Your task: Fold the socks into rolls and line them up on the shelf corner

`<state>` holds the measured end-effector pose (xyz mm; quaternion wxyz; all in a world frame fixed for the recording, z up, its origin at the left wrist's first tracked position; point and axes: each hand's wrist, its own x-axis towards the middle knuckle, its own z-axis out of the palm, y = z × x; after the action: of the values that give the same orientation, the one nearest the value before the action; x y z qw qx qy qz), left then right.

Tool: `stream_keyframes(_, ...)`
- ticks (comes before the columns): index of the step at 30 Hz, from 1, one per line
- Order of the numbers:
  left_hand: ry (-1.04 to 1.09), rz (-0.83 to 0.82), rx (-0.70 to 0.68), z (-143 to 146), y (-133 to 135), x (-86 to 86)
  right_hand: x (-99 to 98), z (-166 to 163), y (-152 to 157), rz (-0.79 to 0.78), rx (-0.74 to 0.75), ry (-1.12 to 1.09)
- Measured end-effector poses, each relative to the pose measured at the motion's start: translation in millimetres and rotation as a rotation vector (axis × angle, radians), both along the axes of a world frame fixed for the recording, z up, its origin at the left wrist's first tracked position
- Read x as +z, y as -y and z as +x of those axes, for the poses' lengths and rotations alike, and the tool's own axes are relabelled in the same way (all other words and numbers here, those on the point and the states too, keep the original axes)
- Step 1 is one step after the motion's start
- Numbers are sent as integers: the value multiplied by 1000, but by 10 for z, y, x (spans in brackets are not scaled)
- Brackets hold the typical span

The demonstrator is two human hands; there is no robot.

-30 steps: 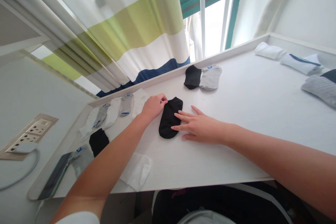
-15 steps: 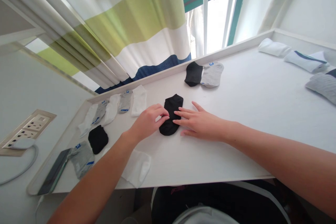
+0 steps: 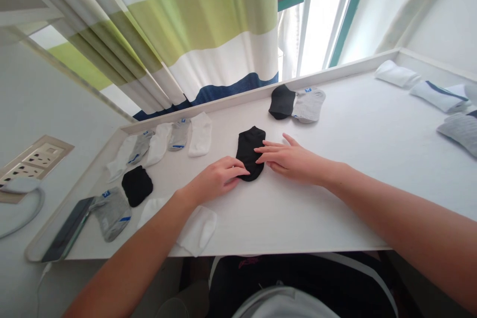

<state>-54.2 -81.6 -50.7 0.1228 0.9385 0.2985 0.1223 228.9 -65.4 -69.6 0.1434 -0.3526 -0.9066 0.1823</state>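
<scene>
Through the head view I look forward and down on a white desk (image 3: 279,223), where a black ankle sock (image 3: 249,145) lies flat near the middle, between the two hands. Its long axis runs from the back ledge (image 3: 350,70) toward the near edge, leaning a little: the squarer end points away toward the window side, slightly to the right, and the rounded end points back toward the body. I have the left hand (image 3: 220,176) at the sock's lower left, its fingers bent over the edge by the rounded end; the thumb is mostly hidden, so I cannot tell whether it pinches the fabric or only presses on it. The right hand (image 3: 294,160) is on the opposite side, fingers apart, their tips resting on the sock's right edge without closing on it. Beyond, by the ledge, I see a second black sock (image 3: 282,102) and a light gray sock (image 3: 308,105) side by side, touching. Off to the left, five white and gray socks (image 3: 179,134) form a row, with a folded black sock (image 3: 137,186) and a gray sock with blue marks (image 3: 112,213) nearer. Three rolled sock bundles (image 3: 437,95) lie at the far right.
</scene>
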Motion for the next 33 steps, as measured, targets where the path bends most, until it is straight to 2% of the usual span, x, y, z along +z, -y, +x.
stream_keyframes(5, -47, 136, -19, 103, -37, -75, -21, 12, -33, -21, -11, -9)
stream_keyframes(12, -41, 194, 72, 266, 67, -110, -44, 42, -47, -26, -30, -25)
stream_keyframes(19, 12, 264, 66, 261, 71, -128, -54, 35, -26, 2, -25, -10)
stream_keyframes(27, 64, 264, 29, 221, 113, -117, -60, 30, 61, 162, -11, -3)
stream_keyframes(33, 107, 200, 111, 289, 147, -140, 2, -85, 167, 316, 43, -134)
